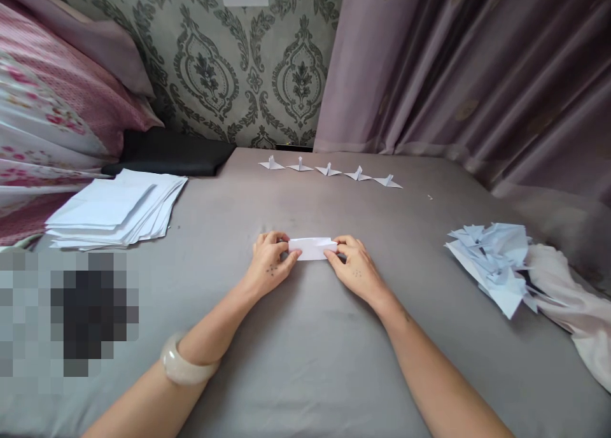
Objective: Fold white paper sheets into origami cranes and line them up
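A small folded strip of white paper (312, 248) is held just above or on the grey cloth, in the middle of the view. Its left end is pinched between the thumb and fingers of my left hand (273, 260), which has a pale bangle (186, 365) on the wrist. My right hand (356, 264) grips the other end in the same way, thumb on the near side. Between the two hands the strip lies level, its long side running left to right. The ends under my fingers are hidden.
Several folded paper cranes (328, 169) stand in a row at the far edge of the grey cloth (305, 361). A stack of white paper sheets (109, 205) lies left, before a black folded item (176, 151). Right, folded paper pieces (496, 260) are piled beside pale fabric (568, 291).
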